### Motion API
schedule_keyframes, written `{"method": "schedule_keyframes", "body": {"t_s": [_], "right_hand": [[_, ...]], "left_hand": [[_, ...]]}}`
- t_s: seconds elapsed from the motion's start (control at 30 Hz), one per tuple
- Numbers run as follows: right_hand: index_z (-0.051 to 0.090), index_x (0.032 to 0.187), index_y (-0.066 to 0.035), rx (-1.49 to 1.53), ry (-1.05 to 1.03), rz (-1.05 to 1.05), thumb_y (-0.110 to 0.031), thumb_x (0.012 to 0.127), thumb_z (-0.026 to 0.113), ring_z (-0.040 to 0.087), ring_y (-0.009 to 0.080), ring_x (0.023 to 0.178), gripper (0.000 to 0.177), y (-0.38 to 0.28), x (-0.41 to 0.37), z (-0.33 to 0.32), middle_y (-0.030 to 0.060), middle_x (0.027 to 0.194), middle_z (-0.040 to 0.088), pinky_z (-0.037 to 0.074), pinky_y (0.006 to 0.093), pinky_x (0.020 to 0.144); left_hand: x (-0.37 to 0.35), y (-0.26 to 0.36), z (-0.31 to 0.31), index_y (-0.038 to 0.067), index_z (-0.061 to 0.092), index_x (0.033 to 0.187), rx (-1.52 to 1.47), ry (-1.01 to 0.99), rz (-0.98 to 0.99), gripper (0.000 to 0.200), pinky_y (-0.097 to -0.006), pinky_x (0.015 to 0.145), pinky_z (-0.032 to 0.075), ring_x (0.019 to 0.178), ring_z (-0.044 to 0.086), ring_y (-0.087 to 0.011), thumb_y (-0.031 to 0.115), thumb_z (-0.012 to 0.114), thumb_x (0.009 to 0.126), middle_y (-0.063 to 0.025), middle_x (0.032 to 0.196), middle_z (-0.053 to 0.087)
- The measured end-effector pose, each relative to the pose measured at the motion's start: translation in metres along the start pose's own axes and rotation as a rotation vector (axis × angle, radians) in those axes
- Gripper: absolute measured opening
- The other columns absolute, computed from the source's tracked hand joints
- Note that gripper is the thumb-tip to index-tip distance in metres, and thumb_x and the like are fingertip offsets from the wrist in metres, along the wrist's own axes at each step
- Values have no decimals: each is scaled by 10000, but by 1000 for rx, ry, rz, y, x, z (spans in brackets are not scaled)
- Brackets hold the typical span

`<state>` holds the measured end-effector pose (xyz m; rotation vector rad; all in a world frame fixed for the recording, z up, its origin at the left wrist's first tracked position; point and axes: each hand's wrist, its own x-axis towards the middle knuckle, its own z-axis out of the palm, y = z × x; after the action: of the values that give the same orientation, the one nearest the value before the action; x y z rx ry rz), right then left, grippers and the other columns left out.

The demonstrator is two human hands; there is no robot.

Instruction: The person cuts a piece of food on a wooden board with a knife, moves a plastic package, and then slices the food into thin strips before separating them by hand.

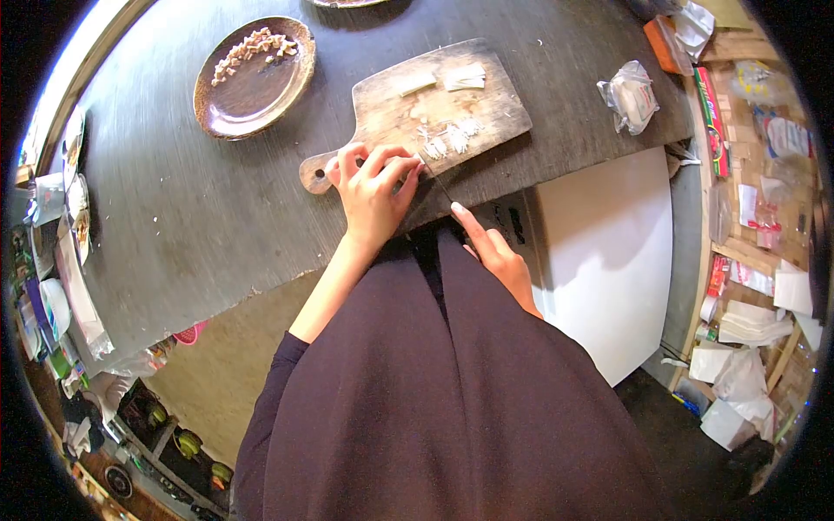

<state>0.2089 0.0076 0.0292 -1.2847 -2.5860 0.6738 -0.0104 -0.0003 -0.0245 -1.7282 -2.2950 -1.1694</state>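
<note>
Dark clothing (434, 391) — right hand (497, 253) holds knife (440, 184), left hand (373, 195) on board (499, 100).

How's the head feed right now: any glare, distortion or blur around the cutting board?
Head view: heavy fisheye bending, black corners; glare along the upper-left rim of the table; cutting board evenly lit and sharp; the thin knife between left hand and right hand reads dark, hard to make out.

On the dark wooden table (174, 217) we see a brown plate (213, 108) of chopped pieces (252, 48) far left, a plastic bag (632, 95) far right, and a white cabinet (608, 252) beside cluttered shelves (756, 174) on the right
</note>
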Motion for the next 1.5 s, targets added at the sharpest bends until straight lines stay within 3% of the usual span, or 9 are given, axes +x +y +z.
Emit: {"method": "schedule_keyframes", "body": {"t_s": [0.4,0.57,0.97,1.5], "right_hand": [[425,1555,-387,-10,-33,2,-170,923,713,653,307,643,728,3,3,6,80,818,511,568,445,610],[420,1558,-389,-39,-12,-32,-187,923,715,648,294,630,729,6,9,11,75,811,508,574,432,606],[441,1539,-391,26,-42,-9,-179,961,667,673,354,667,656,7,7,-9,97,856,572,589,468,619],[422,1549,-400,33,-54,-32,-193,969,664,663,365,644,661,9,16,4,117,842,551,579,486,612]], "left_hand": [[-2,-1,1,242,762,931,40,24,48,152,-441,950,320,1033,519,-234,242,816,790,126,1031,703],[-3,5,-7,238,763,999,105,-19,68,174,-441,968,316,1053,513,-229,231,781,826,111,1105,692],[-5,1,-14,248,745,1060,95,-72,100,216,-442,973,305,1067,515,-228,231,764,845,116,1142,690],[-5,-1,-11,240,747,1039,49,-50,79,221,-433,969,313,1035,524,-232,193,776,825,110,1154,698]]}}
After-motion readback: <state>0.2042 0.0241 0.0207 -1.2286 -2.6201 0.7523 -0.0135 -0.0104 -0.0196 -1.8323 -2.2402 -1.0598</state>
